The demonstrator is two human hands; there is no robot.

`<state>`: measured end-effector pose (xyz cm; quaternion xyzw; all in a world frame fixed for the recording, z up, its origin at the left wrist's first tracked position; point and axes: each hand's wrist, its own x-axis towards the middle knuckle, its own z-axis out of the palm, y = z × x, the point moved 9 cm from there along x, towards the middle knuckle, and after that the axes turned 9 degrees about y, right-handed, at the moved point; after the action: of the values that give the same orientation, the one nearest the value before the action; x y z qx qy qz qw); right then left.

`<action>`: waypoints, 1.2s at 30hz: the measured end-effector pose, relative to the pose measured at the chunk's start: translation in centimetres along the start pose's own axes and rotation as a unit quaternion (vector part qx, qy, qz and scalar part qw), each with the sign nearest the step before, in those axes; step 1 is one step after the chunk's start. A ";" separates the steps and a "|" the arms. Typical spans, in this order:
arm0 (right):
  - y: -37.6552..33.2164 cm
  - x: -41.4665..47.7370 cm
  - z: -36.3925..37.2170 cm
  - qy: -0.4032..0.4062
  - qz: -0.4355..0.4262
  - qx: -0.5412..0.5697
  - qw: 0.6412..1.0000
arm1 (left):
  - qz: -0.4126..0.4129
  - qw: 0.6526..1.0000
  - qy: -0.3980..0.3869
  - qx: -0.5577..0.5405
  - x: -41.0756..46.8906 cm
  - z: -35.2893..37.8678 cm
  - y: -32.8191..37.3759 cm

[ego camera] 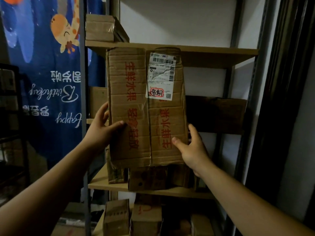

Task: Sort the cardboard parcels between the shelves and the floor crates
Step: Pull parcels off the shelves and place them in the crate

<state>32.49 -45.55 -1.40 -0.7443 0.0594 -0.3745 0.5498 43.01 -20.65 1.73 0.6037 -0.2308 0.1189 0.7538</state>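
Currently: one parcel (146, 106) of tall, worn cardboard with red print and a white shipping label (161, 75) at its upper right.

Position: it is held in front of the shelf unit with its long axis upright. Its top edge is level with the front edge of the upper shelf (213, 51). Its bottom edge is just over the small boxes (148, 179) on the lower shelf (102, 183); I cannot tell whether it touches them.

Left hand (102, 128): low on the parcel's left side, thumb across the front face, fingers round the side. The grip is clamped on the parcel.

Right hand (192, 147): at the lower right edge, thumb on the front, fingers behind. The grip is likewise clamped on the parcel.

Governing relation: both grips sit well below the parcel's middle, the left a little higher. Most of its length therefore stands above the hands, and it is probably top-heavy. Upright, it looks about as tall as the bay behind it, where a dark box (216, 113) fills the right end. Shelving it there likely means tipping it onto its side.
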 end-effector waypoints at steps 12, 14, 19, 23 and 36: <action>2.5 -3.7 6.2 -0.127 0.032 0.086 0.988 | -0.012 0.988 0.122 0.097 -4.0 -5.5 -0.1; 3.2 -5.0 8.2 -0.151 0.043 0.095 0.983 | -0.023 0.982 0.141 0.123 -5.5 -7.9 -0.5; 4.5 -9.0 14.3 -0.202 0.070 0.099 0.972 | -0.060 0.971 0.165 0.162 -8.5 -14.6 -2.0; 6.2 -12.8 20.1 -0.213 0.103 0.076 0.969 | -0.101 0.966 0.170 0.168 -10.2 -20.8 -4.2; 9.5 -22.2 37.7 -0.220 0.217 0.041 0.950 | -0.224 0.945 0.133 0.199 -11.2 -38.8 -11.0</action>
<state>43.26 -8.94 -24.84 -0.7542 0.0816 -0.0754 0.6472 46.33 15.25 -19.54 0.7566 0.0409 0.0694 0.6489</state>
